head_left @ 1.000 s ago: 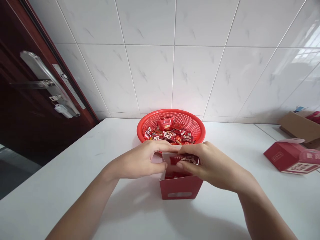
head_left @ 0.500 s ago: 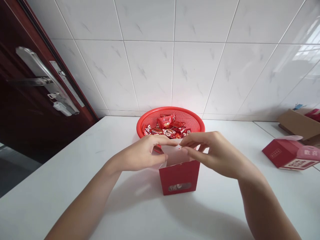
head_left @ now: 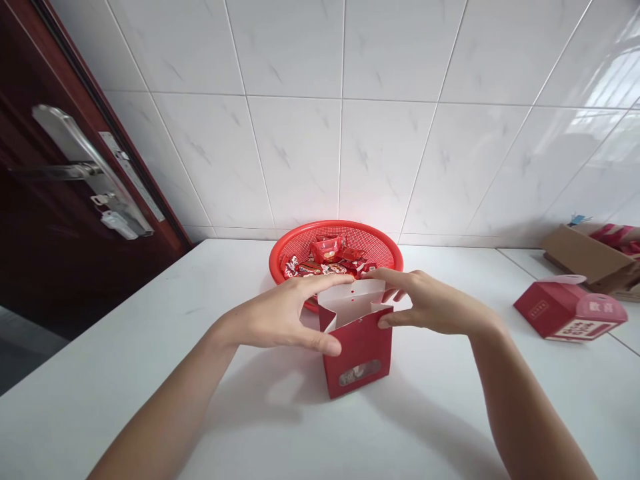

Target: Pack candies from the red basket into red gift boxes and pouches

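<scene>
A red paper gift box (head_left: 363,347) stands upright on the white table, its top open. A small clear window low on its front shows wrappers inside. My left hand (head_left: 280,313) spans the box's left side, thumb across the front panel and fingers along the raised back flap. On the other side, the thumb of my right hand (head_left: 430,303) rests by the front panel's upper right edge, with its fingers behind the back flap. Just behind the box sits a red plastic basket (head_left: 387,248) holding red-wrapped candies (head_left: 327,250).
To the right lies a second red gift box (head_left: 555,310), its rounded handle flaps up. Beyond it is a brown cardboard box (head_left: 575,250) with red items inside. A tiled wall (head_left: 295,160) bounds the table (head_left: 200,280) at the back, and a dark red door (head_left: 45,233) stands at left.
My hands have spread apart from the middle of the box's top, thumbs moving from the opening to the front panel. The box has turned slightly. The view has shifted a little.
</scene>
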`<state>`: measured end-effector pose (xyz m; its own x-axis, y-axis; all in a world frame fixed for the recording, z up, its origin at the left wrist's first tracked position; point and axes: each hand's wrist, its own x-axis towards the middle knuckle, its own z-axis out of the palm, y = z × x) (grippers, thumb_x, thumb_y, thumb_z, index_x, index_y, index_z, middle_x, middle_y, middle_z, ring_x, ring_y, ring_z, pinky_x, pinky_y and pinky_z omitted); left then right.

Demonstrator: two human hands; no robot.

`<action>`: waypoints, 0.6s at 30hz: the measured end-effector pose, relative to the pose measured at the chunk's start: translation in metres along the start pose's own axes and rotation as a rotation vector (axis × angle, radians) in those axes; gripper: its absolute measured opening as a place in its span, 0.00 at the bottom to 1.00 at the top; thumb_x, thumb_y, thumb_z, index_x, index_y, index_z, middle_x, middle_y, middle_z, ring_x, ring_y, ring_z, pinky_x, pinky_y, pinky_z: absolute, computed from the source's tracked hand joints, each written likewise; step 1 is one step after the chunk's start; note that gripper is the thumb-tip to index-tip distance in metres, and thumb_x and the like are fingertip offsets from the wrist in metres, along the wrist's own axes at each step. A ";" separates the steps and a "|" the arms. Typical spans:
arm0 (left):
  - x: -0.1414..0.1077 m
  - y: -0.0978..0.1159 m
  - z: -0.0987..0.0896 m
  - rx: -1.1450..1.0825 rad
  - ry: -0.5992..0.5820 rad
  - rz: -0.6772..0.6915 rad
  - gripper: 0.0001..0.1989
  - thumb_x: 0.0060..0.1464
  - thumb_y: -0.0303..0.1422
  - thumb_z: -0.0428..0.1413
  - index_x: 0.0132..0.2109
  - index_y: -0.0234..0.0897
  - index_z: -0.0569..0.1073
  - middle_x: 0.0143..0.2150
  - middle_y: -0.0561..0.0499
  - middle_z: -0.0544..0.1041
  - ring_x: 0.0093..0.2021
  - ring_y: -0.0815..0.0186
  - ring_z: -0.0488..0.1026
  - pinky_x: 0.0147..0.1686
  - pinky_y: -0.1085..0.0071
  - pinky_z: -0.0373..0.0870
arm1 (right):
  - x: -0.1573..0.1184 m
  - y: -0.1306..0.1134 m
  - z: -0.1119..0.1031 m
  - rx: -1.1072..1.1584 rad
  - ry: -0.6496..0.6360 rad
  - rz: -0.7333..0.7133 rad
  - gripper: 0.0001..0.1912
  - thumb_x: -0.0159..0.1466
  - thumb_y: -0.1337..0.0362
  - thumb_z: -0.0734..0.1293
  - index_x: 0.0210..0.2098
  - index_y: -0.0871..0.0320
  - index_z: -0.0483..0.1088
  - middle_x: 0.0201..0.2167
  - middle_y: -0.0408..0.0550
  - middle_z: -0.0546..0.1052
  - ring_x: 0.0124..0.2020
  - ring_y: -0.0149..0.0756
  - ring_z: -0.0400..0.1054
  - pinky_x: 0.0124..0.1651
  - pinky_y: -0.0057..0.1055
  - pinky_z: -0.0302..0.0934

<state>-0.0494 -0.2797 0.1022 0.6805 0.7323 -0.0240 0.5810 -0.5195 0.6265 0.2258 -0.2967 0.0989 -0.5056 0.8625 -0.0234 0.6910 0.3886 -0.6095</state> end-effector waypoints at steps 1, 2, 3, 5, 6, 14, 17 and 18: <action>-0.001 0.001 0.001 0.022 0.013 -0.001 0.45 0.51 0.46 0.67 0.73 0.50 0.59 0.73 0.48 0.63 0.70 0.49 0.63 0.63 0.59 0.67 | 0.003 0.001 0.001 0.014 0.016 -0.036 0.23 0.63 0.61 0.71 0.57 0.53 0.71 0.45 0.51 0.80 0.46 0.43 0.75 0.41 0.35 0.70; -0.002 0.001 0.001 0.034 0.033 -0.008 0.44 0.53 0.43 0.65 0.73 0.51 0.58 0.73 0.48 0.63 0.68 0.51 0.66 0.62 0.60 0.68 | 0.006 0.002 0.001 0.023 0.032 -0.066 0.18 0.64 0.62 0.71 0.53 0.54 0.73 0.44 0.51 0.81 0.45 0.42 0.75 0.42 0.34 0.70; -0.003 0.001 0.002 0.035 0.055 -0.019 0.41 0.55 0.39 0.63 0.73 0.51 0.58 0.72 0.48 0.66 0.64 0.53 0.71 0.59 0.61 0.71 | 0.009 0.003 0.001 0.029 0.042 -0.086 0.14 0.64 0.61 0.71 0.49 0.56 0.75 0.42 0.50 0.81 0.43 0.41 0.75 0.42 0.34 0.69; -0.002 0.001 0.004 0.018 0.084 -0.037 0.37 0.57 0.34 0.59 0.72 0.51 0.60 0.66 0.49 0.73 0.51 0.58 0.79 0.50 0.65 0.76 | 0.013 0.007 0.002 0.050 0.054 -0.112 0.10 0.64 0.60 0.72 0.43 0.57 0.77 0.39 0.50 0.81 0.39 0.40 0.75 0.41 0.34 0.70; 0.000 0.001 0.005 0.004 0.092 -0.042 0.36 0.57 0.33 0.58 0.71 0.50 0.62 0.62 0.49 0.76 0.44 0.61 0.79 0.45 0.66 0.77 | 0.015 0.010 0.003 0.067 0.058 -0.122 0.10 0.64 0.59 0.72 0.42 0.58 0.77 0.38 0.49 0.81 0.37 0.39 0.75 0.40 0.34 0.70; 0.006 -0.008 0.005 -0.097 0.213 -0.028 0.24 0.53 0.31 0.59 0.58 0.46 0.78 0.55 0.52 0.80 0.29 0.69 0.71 0.34 0.70 0.76 | 0.031 0.034 0.018 0.193 0.227 -0.325 0.20 0.63 0.58 0.73 0.54 0.51 0.78 0.50 0.50 0.82 0.38 0.39 0.76 0.40 0.36 0.72; 0.008 -0.012 0.004 -0.123 0.284 0.025 0.21 0.54 0.32 0.59 0.56 0.46 0.80 0.52 0.52 0.82 0.34 0.66 0.75 0.40 0.68 0.77 | 0.027 0.034 0.031 0.258 0.339 -0.404 0.19 0.65 0.59 0.72 0.56 0.49 0.77 0.51 0.49 0.82 0.42 0.40 0.77 0.40 0.35 0.73; 0.010 -0.013 0.005 -0.149 0.304 0.044 0.20 0.54 0.33 0.59 0.54 0.45 0.80 0.50 0.52 0.82 0.38 0.64 0.77 0.43 0.67 0.77 | 0.024 0.033 0.036 0.265 0.386 -0.431 0.17 0.66 0.61 0.71 0.55 0.50 0.78 0.48 0.49 0.83 0.40 0.39 0.77 0.39 0.34 0.73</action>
<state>-0.0480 -0.2678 0.0902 0.5262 0.8201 0.2249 0.4673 -0.4998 0.7293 0.2177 -0.2754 0.0497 -0.4529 0.7207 0.5248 0.2907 0.6759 -0.6773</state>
